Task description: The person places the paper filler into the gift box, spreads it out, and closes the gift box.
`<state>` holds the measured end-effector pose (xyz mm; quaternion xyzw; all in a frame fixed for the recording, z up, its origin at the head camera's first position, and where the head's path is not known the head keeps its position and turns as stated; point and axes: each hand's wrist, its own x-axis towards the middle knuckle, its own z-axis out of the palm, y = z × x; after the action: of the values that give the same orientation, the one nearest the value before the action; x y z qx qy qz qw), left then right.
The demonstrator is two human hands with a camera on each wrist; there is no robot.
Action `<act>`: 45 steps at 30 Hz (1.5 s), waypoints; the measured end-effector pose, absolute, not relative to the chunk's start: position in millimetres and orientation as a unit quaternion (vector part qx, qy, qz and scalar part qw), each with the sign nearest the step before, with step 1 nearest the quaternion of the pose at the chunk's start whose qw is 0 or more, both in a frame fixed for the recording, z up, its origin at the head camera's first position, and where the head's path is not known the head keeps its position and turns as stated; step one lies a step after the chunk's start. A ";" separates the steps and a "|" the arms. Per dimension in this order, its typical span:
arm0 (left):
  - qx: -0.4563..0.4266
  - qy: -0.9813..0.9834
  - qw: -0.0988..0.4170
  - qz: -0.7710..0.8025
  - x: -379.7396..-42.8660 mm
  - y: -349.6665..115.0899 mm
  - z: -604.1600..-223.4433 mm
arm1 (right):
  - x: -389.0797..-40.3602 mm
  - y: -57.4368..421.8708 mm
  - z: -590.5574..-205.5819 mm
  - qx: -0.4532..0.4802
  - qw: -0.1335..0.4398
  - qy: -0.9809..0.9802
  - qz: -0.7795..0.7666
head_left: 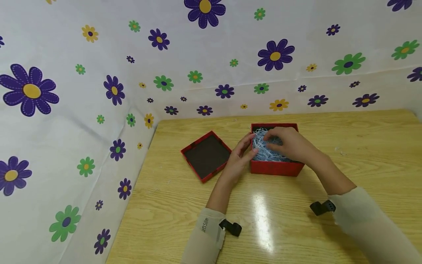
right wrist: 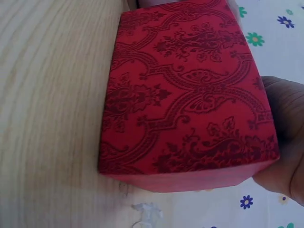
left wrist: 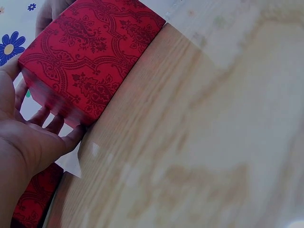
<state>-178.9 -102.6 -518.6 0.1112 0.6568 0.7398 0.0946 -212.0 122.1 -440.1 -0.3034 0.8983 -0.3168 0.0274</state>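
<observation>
A red patterned box stands on the table, full of pale blue shredded paper. My left hand rests against its left side, with fingertips and thumb at the wall and rim. In the left wrist view, the fingers of the left hand touch the end wall of the box. My right hand reaches over the right part of the box, fingers bent above the shredded paper and thumb apart from them. From the right wrist, the box hides the fingertips of that hand.
A shallow red lid with a dark inside lies left of the box, inner side up. Small paper scraps lie on the wooden table to the right. Flower-printed cloth hangs behind and along the left side.
</observation>
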 end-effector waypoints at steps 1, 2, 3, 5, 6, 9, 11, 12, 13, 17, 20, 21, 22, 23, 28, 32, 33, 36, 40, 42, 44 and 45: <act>0.112 0.656 0.095 0.740 -179.1 -102.6 -519.1 | -212.6 120.4 -439.4 -0.302 0.041 0.904 -0.301; 0.111 0.657 0.095 0.740 -179.2 -102.5 -519.5 | -213.5 119.0 -438.4 -0.299 0.057 0.908 -0.287; 0.111 0.656 0.095 0.740 -179.6 -102.5 -520.1 | -214.1 117.3 -436.8 -0.294 0.074 0.913 -0.274; 0.110 0.658 0.094 0.739 -180.0 -102.6 -521.1 | -215.9 113.5 -434.5 -0.284 0.102 0.921 -0.247; 0.110 0.658 0.093 0.739 -180.2 -102.7 -521.6 | -216.5 111.2 -433.3 -0.277 0.115 0.925 -0.235; 0.112 0.658 0.091 0.739 -180.5 -102.3 -522.8 | -219.1 106.2 -433.5 -0.261 0.143 0.933 -0.203; 0.114 0.657 0.092 0.739 -180.0 -101.8 -523.1 | -220.3 103.9 -435.2 -0.257 0.156 0.935 -0.187; 0.114 0.656 0.092 0.740 -179.9 -101.5 -523.3 | -220.6 103.4 -436.2 -0.257 0.160 0.936 -0.180; 0.115 0.656 0.093 0.740 -179.7 -101.1 -523.3 | -220.4 103.3 -436.6 -0.259 0.163 0.936 -0.174; 0.116 0.656 0.094 0.740 -179.4 -100.0 -522.3 | -217.5 106.7 -426.6 -0.272 0.159 0.930 -0.187; 0.116 0.655 0.092 0.741 -180.2 -99.5 -521.5 | -214.7 115.1 -405.2 -0.280 0.142 0.925 -0.215; 0.114 0.653 0.091 0.743 -180.2 -99.3 -521.0 | -214.2 118.2 -397.5 -0.280 0.135 0.923 -0.225; 0.112 0.653 0.089 0.743 -180.3 -99.4 -520.6 | -213.7 121.2 -390.3 -0.279 0.125 0.923 -0.232; 0.112 0.653 0.089 0.744 -180.3 -99.7 -520.2 | -213.7 124.1 -384.6 -0.282 0.111 0.923 -0.237; 0.105 0.657 0.084 0.742 -178.3 -102.8 -517.4 | -210.6 121.8 -380.5 -0.284 0.060 0.922 -0.257; 0.103 0.656 0.090 0.742 -177.4 -103.4 -516.9 | -205.5 109.4 -401.4 -0.295 0.077 0.922 -0.238; 0.104 0.655 0.092 0.742 -177.5 -103.1 -517.3 | -204.8 107.3 -407.4 -0.296 0.081 0.925 -0.226; 0.108 0.656 0.094 0.741 -178.0 -102.0 -518.7 | -204.3 103.2 -421.7 -0.288 0.091 0.934 -0.193; 0.108 0.661 0.092 0.737 -177.4 -101.5 -518.9 | -207.1 100.9 -430.9 -0.267 0.103 0.945 -0.159; 0.109 0.662 0.089 0.736 -177.3 -101.3 -518.6 | -209.0 100.0 -432.4 -0.267 0.112 0.946 -0.149; 0.111 0.661 0.089 0.737 -177.2 -101.1 -518.3 | -210.4 99.8 -432.6 -0.266 0.122 0.945 -0.143; 0.111 0.659 0.089 0.738 -177.4 -100.8 -518.3 | -210.8 100.4 -432.0 -0.269 0.124 0.944 -0.143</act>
<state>-177.4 -100.8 -518.3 0.1113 0.6594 0.7381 0.0893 -210.8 100.4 -432.0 -0.2690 0.9443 -0.1431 0.1243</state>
